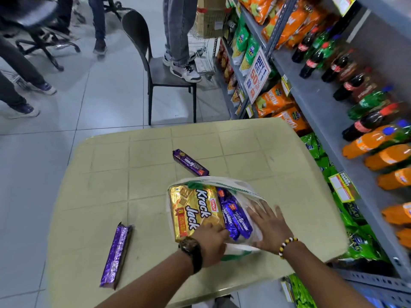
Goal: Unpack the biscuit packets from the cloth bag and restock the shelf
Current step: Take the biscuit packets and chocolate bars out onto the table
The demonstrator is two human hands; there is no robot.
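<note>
A white cloth bag [246, 190] with green print lies on the beige table [138, 196], its mouth facing me. Inside it sit a large gold Krack Jack packet [193, 210] and two purple Hide & Seek packets [235, 216]. My left hand [211, 243], with a watch on the wrist, reaches into the bag's mouth, fingers curled at the near end of the purple packets. My right hand [270, 227], fingers spread, presses flat on the bag's right side. Two more purple packets lie loose on the table: one beyond the bag [190, 163], one at the near left [116, 255].
A grey shelf unit [322, 103] runs along the right with soda bottles [364, 123], orange snack bags [273, 101] and green bags [353, 221]. A black chair [155, 63] stands beyond the table with a person's feet on it. Other people's legs stand at the far left.
</note>
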